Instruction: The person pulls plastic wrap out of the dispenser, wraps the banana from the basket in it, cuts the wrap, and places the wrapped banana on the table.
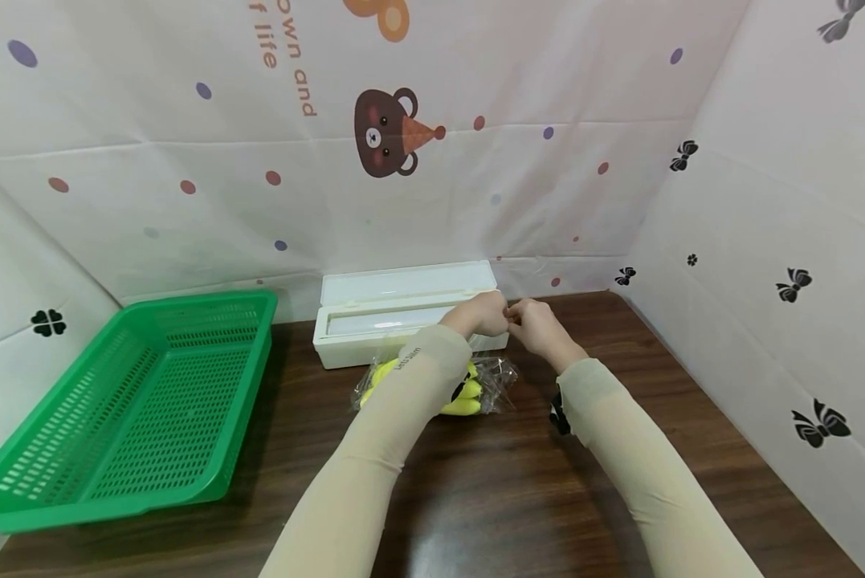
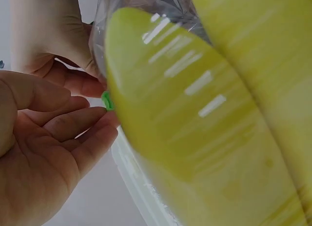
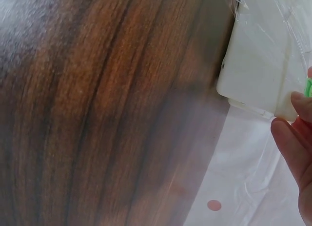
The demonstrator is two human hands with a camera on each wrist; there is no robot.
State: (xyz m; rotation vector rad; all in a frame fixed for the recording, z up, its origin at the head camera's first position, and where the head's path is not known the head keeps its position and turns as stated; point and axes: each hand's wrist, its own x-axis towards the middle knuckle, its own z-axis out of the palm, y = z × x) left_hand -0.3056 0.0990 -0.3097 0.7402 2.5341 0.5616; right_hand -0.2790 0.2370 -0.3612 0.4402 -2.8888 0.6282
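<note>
Both hands meet just above the right end of a white box. My left hand [image 1: 486, 313] pinches a small green tie [image 2: 107, 101] at its fingertips. From the other side, my right hand [image 1: 540, 325] has its thumb and fingers on the same tie, which shows only partly in the right wrist view. Below my left forearm lie yellow bananas [image 1: 463, 406] in a clear plastic bag [image 1: 500, 377]. Their rounded ends fill much of the left wrist view, under the plastic. Exactly how the tie sits on the bag is hidden by fingers.
The white box [image 1: 356, 350] stands at the back, its lid [image 1: 406, 281] raised. To the left is a green perforated basket [image 1: 165, 433]. Dark wooden tabletop [image 1: 490, 498] lies in front, with patterned white sheets [image 1: 533, 201] behind and at both sides.
</note>
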